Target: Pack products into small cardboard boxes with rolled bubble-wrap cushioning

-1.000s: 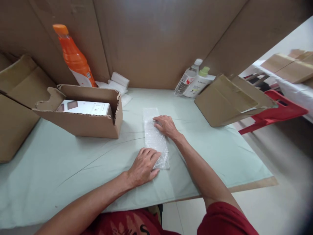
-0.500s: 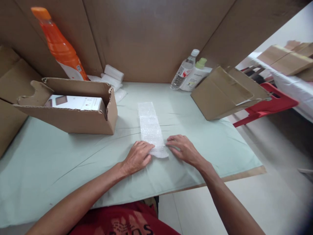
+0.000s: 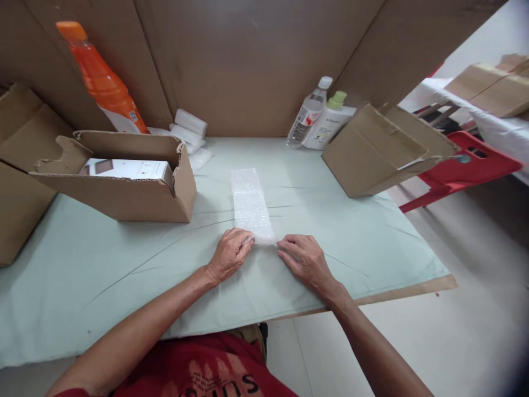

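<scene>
Far left, we see folded cardboard (image 3: 20, 165) hanging past the table's left edge, then an orange bottle (image 3: 101, 82) upright at the back-left corner against the cardboard backdrop (image 3: 256, 66). Just in front of it an open cardboard box (image 3: 124, 187) sits on the pale green table cover (image 3: 103, 264), a white carton (image 3: 128, 168) lying inside it. Behind the box's right end, white foam rolls (image 3: 189, 124) near the back edge. Next, our left hand (image 3: 229, 255), palm down, fingers curled onto the near-left corner of the bubble wrap strip (image 3: 250, 204), pinching its near end; exact grip partly hidden by the knuckles. That strip lies flat at the middle of the table, long side running from the hands toward the back edge. Our right hand (image 3: 303, 259) sits just right of the left one, fingertips on the near-right corner of the same strip, fingers bent, holding that edge down; thumb hidden. Both hands close together, not touching. Further right, a clear water bottle (image 3: 308, 113) and a white bottle with green cap (image 3: 328, 124) lean at the back edge, touching each other. A tilted cardboard box (image 3: 380, 151) rests at the back-right corner. Past the table's right edge, a red plastic chair (image 3: 467, 165).
</scene>
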Demonstrator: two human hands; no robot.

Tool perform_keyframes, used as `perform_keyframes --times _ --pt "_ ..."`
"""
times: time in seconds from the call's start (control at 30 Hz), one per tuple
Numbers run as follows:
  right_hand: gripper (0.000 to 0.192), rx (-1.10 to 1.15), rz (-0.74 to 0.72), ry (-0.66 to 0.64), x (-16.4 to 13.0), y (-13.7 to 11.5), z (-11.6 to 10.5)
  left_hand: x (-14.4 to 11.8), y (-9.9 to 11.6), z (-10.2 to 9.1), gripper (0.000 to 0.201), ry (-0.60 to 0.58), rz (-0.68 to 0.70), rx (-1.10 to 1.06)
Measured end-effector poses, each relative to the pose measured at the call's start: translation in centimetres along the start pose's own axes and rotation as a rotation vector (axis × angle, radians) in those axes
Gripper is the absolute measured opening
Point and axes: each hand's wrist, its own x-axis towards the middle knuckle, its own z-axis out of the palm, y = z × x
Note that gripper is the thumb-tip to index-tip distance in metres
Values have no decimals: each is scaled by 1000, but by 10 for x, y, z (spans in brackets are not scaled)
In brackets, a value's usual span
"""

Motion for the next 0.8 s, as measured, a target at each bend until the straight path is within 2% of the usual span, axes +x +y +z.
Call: perform_keyframes --times 0.17,0.33,0.43,0.53,0.6,0.8 --pt "15 -49 56 -86 17 -3 10 7 0 4 25 -8 -43 52" --pt "18 -24 41 -24 27 1 21 9 3 5 27 -7 -48 72" --pt "18 44 27 -17 23 1 22 1 3 0 16 -52 9 54" --pt "19 85 33 -71 18 -2 17 -10 -1 -5 54 -146 114 59" --pt "21 64 24 -100 17 -4 13 -14 -4 -5 67 -191 160 101" --pt "25 -22 11 -131 24 -5 13 -7 -6 1 67 -188 157 217"
